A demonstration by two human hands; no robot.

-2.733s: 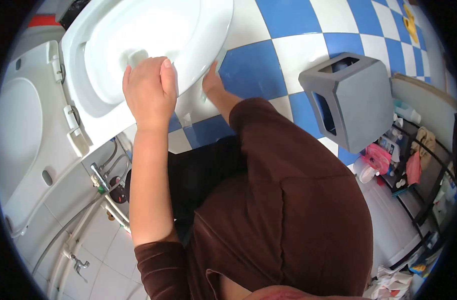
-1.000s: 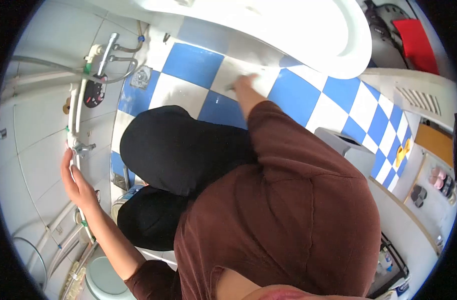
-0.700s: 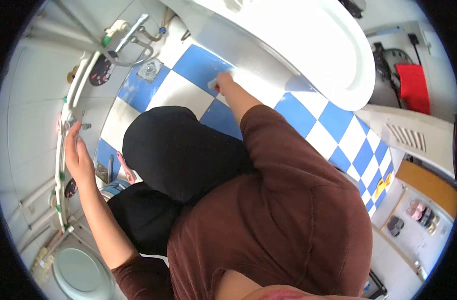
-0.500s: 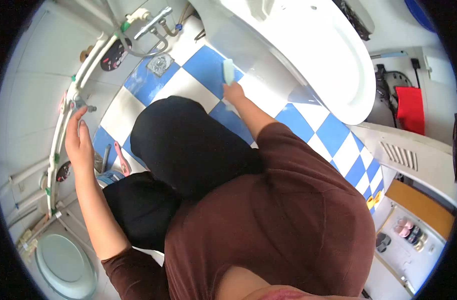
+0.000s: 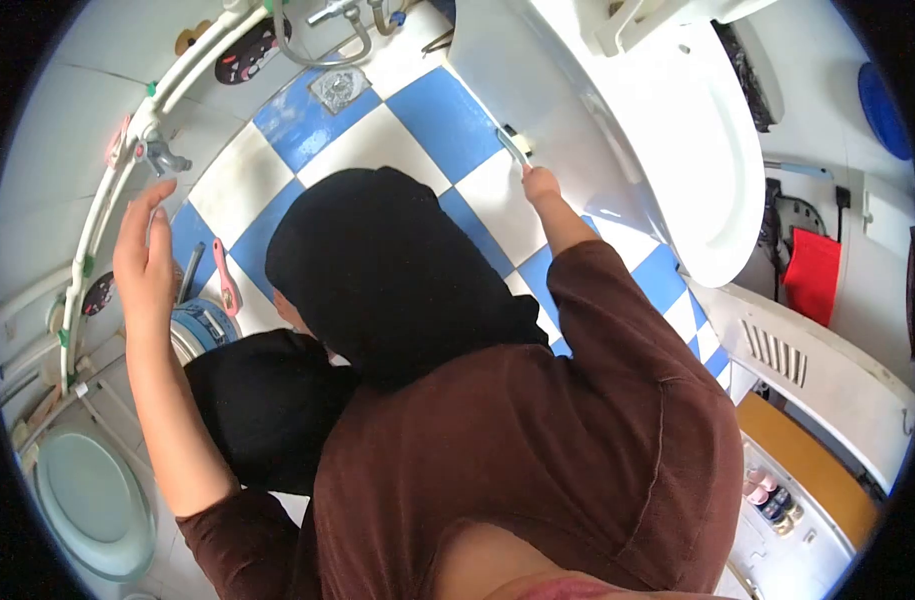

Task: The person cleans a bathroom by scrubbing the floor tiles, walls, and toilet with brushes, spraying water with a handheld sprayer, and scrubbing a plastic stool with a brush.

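My right hand (image 5: pixel 540 183) grips the handle of a pale green scrubbing brush (image 5: pixel 513 147). The brush is tilted on its edge, beside the foot of the white basin's side panel (image 5: pixel 547 110), above the blue and white floor tiles (image 5: pixel 497 195); whether its bristles touch the panel I cannot tell. At the left wall my left hand (image 5: pixel 145 245) is raised, fingers stretched out and apart, holding nothing. Its fingertips are just below a metal tap (image 5: pixel 163 158) on the white pipes; contact is unclear.
A pink-handled brush (image 5: pixel 225 278) and a blue patterned bucket (image 5: pixel 205 322) are by my left knee. A floor drain (image 5: pixel 339 90) lies ahead. The white basin (image 5: pixel 712 180) overhangs at right. A pale green basin (image 5: pixel 95 508) is at lower left.
My right hand has moved right with the brush, from the blue tile to the side panel, and the brush has turned on edge. My left hand stays near the tap. The view has shifted.
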